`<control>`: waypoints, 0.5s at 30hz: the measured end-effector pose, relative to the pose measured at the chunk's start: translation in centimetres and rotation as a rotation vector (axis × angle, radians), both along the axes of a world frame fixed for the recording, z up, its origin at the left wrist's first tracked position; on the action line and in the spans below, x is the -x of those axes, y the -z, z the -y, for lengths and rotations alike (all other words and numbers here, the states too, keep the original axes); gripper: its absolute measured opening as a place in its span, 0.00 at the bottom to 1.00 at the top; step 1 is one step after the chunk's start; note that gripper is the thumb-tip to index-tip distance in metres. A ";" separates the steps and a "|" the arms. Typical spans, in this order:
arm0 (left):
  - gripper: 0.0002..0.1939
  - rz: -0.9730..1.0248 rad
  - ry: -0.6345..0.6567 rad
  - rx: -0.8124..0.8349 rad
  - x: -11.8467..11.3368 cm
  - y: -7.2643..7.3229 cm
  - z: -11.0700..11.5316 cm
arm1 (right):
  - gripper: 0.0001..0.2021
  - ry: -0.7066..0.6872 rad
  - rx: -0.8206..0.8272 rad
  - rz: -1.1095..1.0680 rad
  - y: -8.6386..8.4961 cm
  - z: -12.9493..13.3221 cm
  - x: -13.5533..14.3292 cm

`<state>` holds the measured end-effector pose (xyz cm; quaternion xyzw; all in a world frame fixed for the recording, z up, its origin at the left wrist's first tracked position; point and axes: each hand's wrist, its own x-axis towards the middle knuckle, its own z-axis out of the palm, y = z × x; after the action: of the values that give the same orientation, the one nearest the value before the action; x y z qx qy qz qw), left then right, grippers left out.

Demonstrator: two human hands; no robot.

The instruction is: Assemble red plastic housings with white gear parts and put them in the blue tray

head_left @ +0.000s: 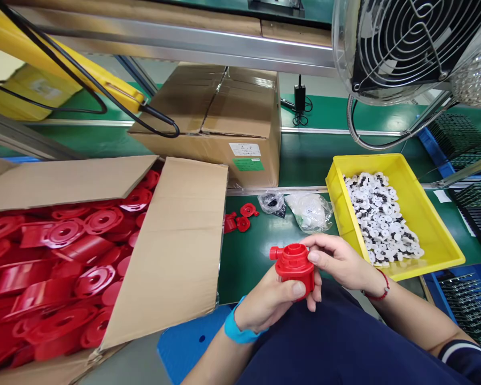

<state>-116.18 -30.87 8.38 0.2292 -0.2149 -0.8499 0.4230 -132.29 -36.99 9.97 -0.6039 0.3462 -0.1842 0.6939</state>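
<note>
While one red part (294, 264) is clasped by left hand (278, 299), pinched by right hand (339, 260), red pieces (86, 248) are left at nine o'clock.

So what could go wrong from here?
The red part might slip: the left hand holds it up in front of the navy clothing, so it could land in the person's lap or on the floor.

The right forearm is close to the yellow bin; a bump could perhaps spill its small white pieces.

The loose red pieces near the cardboard flap could get knocked about.
</note>
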 end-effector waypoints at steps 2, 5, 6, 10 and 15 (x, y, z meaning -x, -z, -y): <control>0.17 -0.036 0.017 -0.024 0.0 -0.3 -0.1 | 0.20 0.024 0.000 -0.018 -0.2 -0.2 -0.1; 0.18 -0.104 0.032 -0.024 0.0 -0.5 -0.1 | 0.20 0.045 0.019 -0.043 -0.5 -0.3 -0.1; 0.18 -0.143 0.032 -0.015 0.0 -0.5 -0.1 | 0.20 0.055 0.036 -0.059 -0.5 -0.4 -0.1; 0.18 -0.321 -0.012 -0.018 0.1 0.2 -0.4 | 0.19 0.075 0.096 -0.103 -0.3 -0.3 -0.1; 0.21 -0.426 -0.044 -0.060 0.3 0.8 -0.6 | 0.17 0.075 0.139 -0.089 0.2 -0.3 -0.1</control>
<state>-116.48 -30.32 7.55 0.0616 -0.0902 -0.8758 0.4702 -132.19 -36.68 9.74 -0.6449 0.3854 -0.2068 0.6267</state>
